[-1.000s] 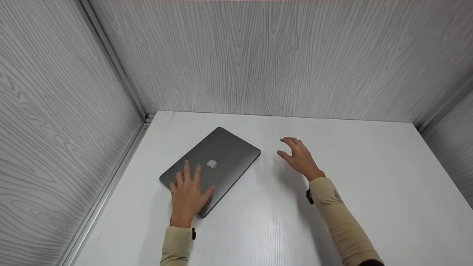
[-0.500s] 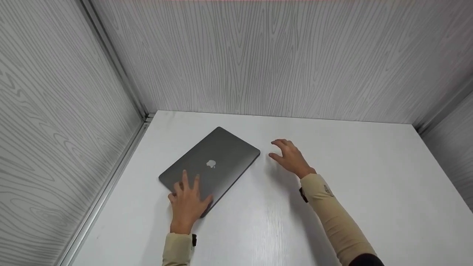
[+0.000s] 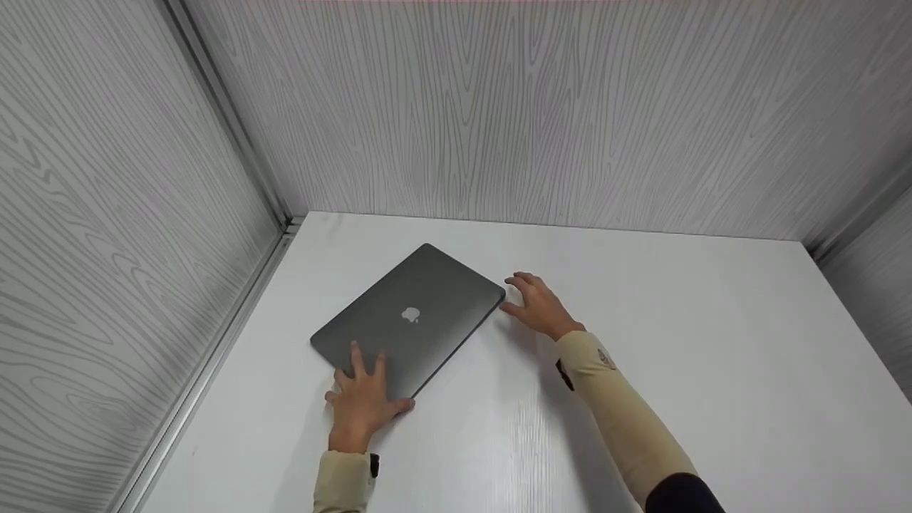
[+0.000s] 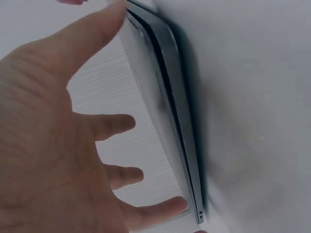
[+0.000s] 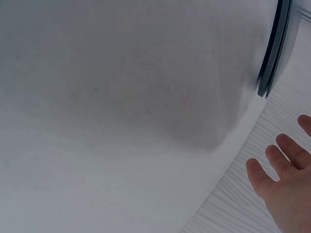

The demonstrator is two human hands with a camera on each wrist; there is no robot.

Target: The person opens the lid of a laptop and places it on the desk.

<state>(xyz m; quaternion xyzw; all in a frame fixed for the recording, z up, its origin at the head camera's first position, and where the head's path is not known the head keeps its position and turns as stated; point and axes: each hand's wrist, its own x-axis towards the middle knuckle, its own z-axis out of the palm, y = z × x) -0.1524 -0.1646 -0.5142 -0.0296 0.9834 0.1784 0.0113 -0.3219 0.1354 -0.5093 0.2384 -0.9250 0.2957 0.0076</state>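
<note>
A closed dark grey laptop [image 3: 420, 288] with a pale apple logo lies at an angle on the white table. My left hand [image 3: 362, 402] is spread over its near corner, the fingers stretched across the lid and the thumb at the front edge. In the left wrist view, the palm [image 4: 53, 141] faces the thin side of the laptop [image 4: 182, 111]. My right hand [image 3: 543, 306] is beside the laptop's right corner, fingers loosely bent, thumb and fingertips close to that corner. Seen from the right wrist, the hand [image 5: 289, 189] holds nothing and the laptop's corner [image 5: 273, 63] stands apart from it.
The white table [image 3: 684, 342] stretches to the right of the laptop. A wood-grain panel [image 3: 456, 107] rises along the back edge, and another panel [image 3: 114, 249] with a metal rail [image 3: 214, 349] borders the left side.
My right hand has moved left, up to the laptop's right corner. The left hand has slid down the lid towards the near corner. The laptop lies in about the same place.
</note>
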